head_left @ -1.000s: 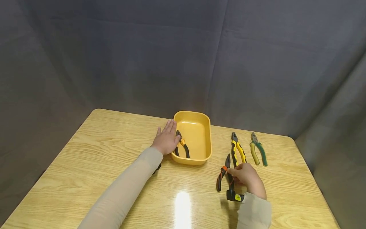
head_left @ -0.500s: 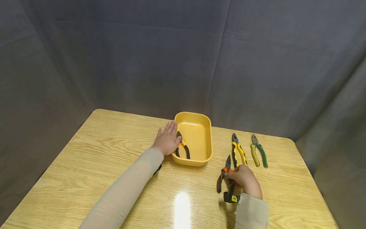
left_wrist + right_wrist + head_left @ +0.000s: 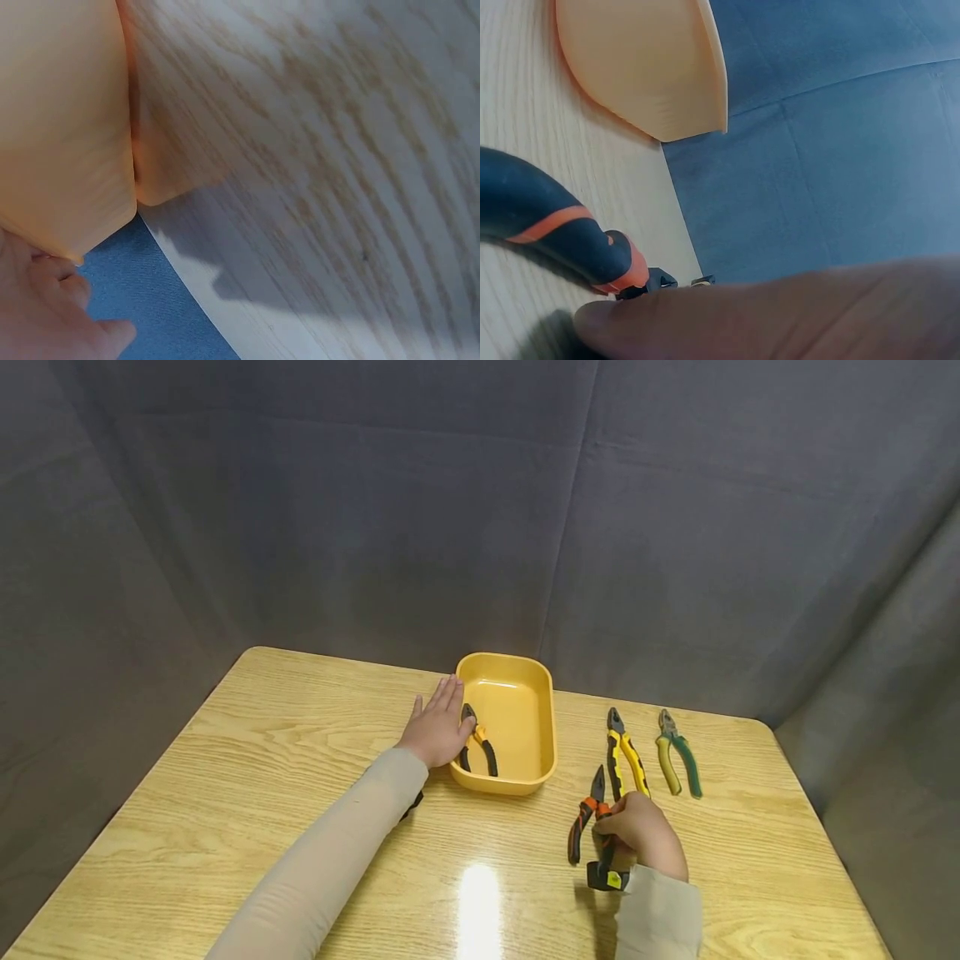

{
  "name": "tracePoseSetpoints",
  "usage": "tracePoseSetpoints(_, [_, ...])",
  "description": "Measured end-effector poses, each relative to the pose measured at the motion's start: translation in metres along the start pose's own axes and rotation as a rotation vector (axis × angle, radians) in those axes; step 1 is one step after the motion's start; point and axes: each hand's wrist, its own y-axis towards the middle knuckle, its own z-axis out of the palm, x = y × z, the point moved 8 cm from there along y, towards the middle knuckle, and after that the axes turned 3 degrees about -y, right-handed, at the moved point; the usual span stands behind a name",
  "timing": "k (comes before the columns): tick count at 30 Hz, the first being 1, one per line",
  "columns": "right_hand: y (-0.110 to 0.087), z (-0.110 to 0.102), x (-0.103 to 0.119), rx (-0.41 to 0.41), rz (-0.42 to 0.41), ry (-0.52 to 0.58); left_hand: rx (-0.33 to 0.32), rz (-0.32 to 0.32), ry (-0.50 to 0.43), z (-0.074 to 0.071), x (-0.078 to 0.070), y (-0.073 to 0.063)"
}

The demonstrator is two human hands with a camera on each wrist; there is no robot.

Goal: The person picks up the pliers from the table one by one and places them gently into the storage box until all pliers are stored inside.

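My left hand [image 3: 435,733] lies with straight fingers along the left side of a yellow plastic tub [image 3: 522,727], thumb over its rim. Inside the tub, partly behind that thumb, is a pair of pliers [image 3: 489,757] with black and orange handles. On the table to the right, my right hand [image 3: 647,833] grips the right handle of long-nose pliers [image 3: 587,808] in black and orange, whose nose points away from me. Close up in the right wrist view, the thumb [image 3: 705,322] hides part of the pliers' head, while the left handle [image 3: 544,202] shows.
Beyond my right hand lie yellow-and-black pliers [image 3: 636,767], and farther right green-and-yellow pliers [image 3: 686,760]. A black wrist camera [image 3: 602,877] sits under my right wrist. The wooden table [image 3: 322,735] ends at a grey curtain [image 3: 390,543] behind the tub.
My right hand has shifted slightly left and closer in at the long-nose pliers, its thumb moving along the handle. The pliers, the tub and my left hand stay in place.
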Motion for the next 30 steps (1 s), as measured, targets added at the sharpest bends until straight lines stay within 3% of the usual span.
tracePoseSetpoints(30, [0.0028,0.0005,0.0042,-0.020,-0.044,-0.098,-0.009,0.008,0.007,-0.0001,0.0001,0.0004])
